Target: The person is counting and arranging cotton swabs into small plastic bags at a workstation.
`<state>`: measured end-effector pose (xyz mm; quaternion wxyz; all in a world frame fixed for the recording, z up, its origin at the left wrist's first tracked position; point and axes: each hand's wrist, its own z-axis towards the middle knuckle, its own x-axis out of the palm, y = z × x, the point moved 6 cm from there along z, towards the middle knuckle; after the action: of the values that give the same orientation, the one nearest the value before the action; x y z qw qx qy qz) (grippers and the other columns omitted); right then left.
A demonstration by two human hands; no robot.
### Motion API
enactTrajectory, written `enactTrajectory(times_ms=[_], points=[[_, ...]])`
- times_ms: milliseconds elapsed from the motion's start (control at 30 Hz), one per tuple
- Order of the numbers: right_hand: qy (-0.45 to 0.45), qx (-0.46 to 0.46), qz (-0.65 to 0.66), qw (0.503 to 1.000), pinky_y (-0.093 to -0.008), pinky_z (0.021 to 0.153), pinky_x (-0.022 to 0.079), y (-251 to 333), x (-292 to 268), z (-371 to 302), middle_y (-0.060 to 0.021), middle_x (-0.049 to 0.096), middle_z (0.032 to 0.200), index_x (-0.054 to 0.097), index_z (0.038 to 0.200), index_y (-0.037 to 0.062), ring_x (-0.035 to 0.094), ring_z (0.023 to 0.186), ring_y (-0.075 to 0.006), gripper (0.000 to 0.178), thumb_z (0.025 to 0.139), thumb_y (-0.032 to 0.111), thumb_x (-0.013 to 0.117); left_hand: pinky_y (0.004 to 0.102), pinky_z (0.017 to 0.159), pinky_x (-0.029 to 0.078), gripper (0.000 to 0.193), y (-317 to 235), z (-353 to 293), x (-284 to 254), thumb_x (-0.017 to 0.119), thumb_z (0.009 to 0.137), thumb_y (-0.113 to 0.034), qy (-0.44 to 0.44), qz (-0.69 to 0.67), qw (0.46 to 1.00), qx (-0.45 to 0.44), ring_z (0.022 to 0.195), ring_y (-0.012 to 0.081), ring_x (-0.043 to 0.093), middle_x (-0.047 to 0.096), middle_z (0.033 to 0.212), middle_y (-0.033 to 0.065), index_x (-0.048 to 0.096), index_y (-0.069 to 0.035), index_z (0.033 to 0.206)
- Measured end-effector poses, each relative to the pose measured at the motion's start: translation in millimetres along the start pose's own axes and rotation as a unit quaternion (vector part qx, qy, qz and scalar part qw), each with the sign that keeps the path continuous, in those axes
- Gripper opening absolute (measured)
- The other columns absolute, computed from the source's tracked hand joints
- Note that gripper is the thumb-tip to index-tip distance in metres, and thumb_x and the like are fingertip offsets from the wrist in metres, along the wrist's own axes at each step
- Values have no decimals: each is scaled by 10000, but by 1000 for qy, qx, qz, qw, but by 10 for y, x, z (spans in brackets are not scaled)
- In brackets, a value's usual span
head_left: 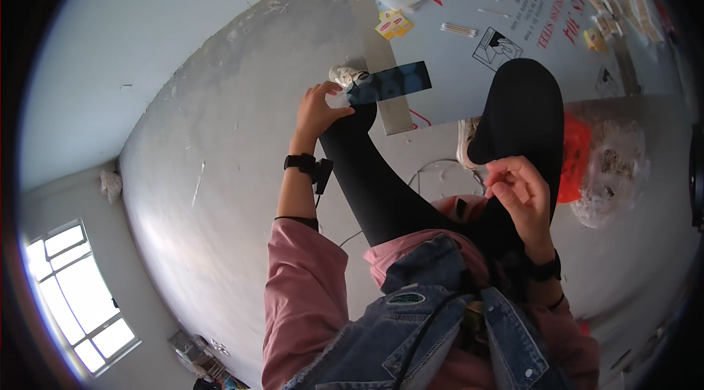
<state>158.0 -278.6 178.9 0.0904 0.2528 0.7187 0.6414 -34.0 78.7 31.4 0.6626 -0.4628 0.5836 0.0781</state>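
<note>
Well, the left hand (321, 110) has its grip clamped on a whitish piece (337, 100) (right hand (522, 195): can't tell).

Large red lettering and numerals are printed across the grey tabletop surface (440, 78) at the upper right of the frame. A black-framed hand pictogram (498, 48) is shown among them, and red oval marks are borne by small yellow cards (394, 24) near the top centre.
</note>
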Motion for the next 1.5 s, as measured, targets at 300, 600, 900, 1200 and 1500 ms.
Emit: enactTrajectory(times_ms=[300, 600, 900, 1200, 1500], points=[[12, 1, 6, 1000, -251, 831, 528, -48, 16, 33, -65, 606, 1015, 603, 1198, -38, 601, 911, -101, 249, 953, -10, 640, 405, 973, 455, 599, -172, 90, 174, 894, 610, -245, -19, -88, 993, 80, 1038, 253, 612, 702, 1015, 35, 698, -134, 1165], [10, 18, 14, 1000, -255, 850, 531, -56, 3, 28, -63, 608, 1019, 601, 1206, -40, 600, 926, -99, 251, 958, -14, 625, 389, 967, 441, 656, -267, -26, -90, 891, 616, -199, -22, -119, 992, 45, 958, 248, 633, 670, 977, 57, 670, -105, 1227], [4, 19, 4, 1000, -254, 852, 532, -67, -15, 42, -61, 614, 1018, 602, 1209, -35, 604, 925, -97, 252, 960, -6, 629, 405, 970, 434, 764, -635, -6, -121, 886, 622, -212, -18, 93, 988, 125, 1068, 273, 602, 664, 1068, 57, 609, -127, 1329], [-2, 26, -13, 1000, -230, 865, 498, -92, -14, 35, -50, 636, 1000, 607, 1199, -25, 615, 921, -88, 251, 950, -8, 632, 418, 1028, 442, 856, -684, 147, 99, 887, 636, -220, 28, 86, 985, 145, 1168, 335, 571, 640, 1175, 119, 539, -76, 1405], [3, 35, -14, 999, -234, 867, 492, -86, -29, 57, -48, 637, 999, 605, 1198, -24, 614, 928, -91, 255, 945, -12, 632, 421, 1070, 444, 841, -829, 190, 173, 804, 687, -115, 61, 66, 983, 160, 1243, 357, 532, 574, 1297, 157, 426, -16, 1432]])
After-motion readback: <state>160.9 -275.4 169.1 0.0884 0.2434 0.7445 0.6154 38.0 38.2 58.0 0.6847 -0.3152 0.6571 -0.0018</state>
